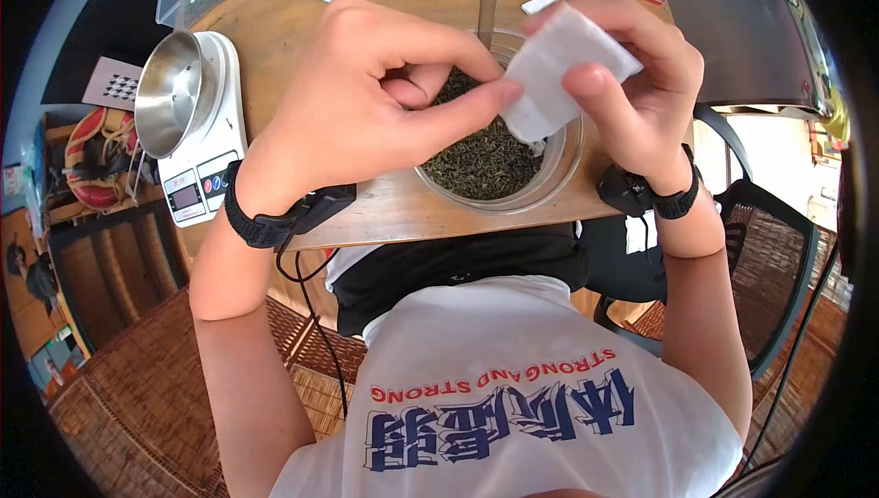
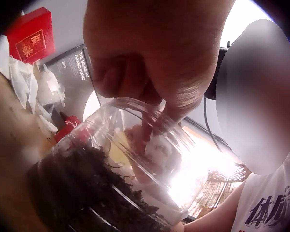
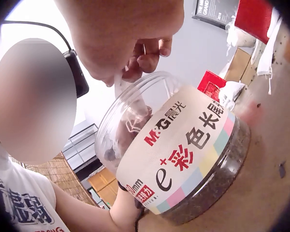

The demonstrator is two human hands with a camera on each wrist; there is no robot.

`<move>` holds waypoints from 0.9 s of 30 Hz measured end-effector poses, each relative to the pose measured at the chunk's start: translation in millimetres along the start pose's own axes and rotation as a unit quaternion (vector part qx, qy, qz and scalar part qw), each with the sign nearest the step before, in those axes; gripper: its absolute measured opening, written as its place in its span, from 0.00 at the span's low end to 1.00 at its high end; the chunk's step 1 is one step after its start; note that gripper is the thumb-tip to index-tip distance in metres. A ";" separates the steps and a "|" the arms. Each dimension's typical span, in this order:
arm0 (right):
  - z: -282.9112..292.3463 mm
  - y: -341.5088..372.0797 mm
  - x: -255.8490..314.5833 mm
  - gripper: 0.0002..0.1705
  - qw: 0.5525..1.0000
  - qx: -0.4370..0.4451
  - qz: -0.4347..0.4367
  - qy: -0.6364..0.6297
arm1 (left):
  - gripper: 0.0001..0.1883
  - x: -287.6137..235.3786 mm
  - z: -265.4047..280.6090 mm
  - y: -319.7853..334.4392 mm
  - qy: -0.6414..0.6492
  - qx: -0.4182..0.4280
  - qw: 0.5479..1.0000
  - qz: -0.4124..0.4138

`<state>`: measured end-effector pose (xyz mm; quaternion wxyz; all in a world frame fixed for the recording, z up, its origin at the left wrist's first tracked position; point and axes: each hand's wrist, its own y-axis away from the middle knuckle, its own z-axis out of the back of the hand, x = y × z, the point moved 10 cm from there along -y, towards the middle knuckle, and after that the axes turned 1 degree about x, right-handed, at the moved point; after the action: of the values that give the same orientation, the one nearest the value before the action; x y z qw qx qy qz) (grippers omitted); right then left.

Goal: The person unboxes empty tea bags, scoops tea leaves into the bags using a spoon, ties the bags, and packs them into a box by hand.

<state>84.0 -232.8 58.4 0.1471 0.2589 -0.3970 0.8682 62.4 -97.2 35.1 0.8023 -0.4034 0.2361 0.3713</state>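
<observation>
Currently, from afar, I watch the left hand [image 1: 366, 95] pinch a white filter bag [image 1: 569, 63] by its edge and the right hand [image 1: 661, 118] grip its opposite side, above a clear plastic jar [image 3: 188, 145] of dried leaves [image 1: 481, 164]; a kitchen scale [image 1: 201, 161] stands leftward.

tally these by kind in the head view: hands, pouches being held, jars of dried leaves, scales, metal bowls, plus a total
Hands: 2 (left hand, right hand)
Pouches being held: 1 (white pouch)
Jars of dried leaves: 1 (clear jar)
Scales: 1 (white scale)
Metal bowls: 1 (metal bowl)
Total: 6
</observation>
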 end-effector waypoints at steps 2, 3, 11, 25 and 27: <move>4.5 3.8 -10.3 0.13 0.993 -0.059 -0.064 -0.082 | 0.03 1.2 9.8 1.7 0.000 -0.040 0.999 0.029; 6.1 4.8 -11.2 0.13 0.993 -0.061 -0.065 -0.082 | 0.02 5.0 17.2 2.3 0.002 -0.079 0.995 0.056; 25.6 30.7 -45.6 0.13 0.985 -0.098 -0.127 -0.071 | 0.02 2.7 24.4 0.5 -0.005 -0.113 0.993 0.032; 25.7 13.2 -18.3 0.09 0.997 -0.082 0.011 -0.004 | 0.02 2.2 24.9 -1.1 -0.036 -0.106 0.993 0.034; 24.7 14.3 -19.4 0.08 0.996 -0.087 -0.006 0.000 | 0.02 0.7 20.7 -0.8 -0.035 -0.087 0.995 0.029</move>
<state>101.6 -261.8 52.2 0.1744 0.2479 -0.4696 0.8292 65.1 -80.2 46.7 0.7608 -0.4515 0.1858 0.4275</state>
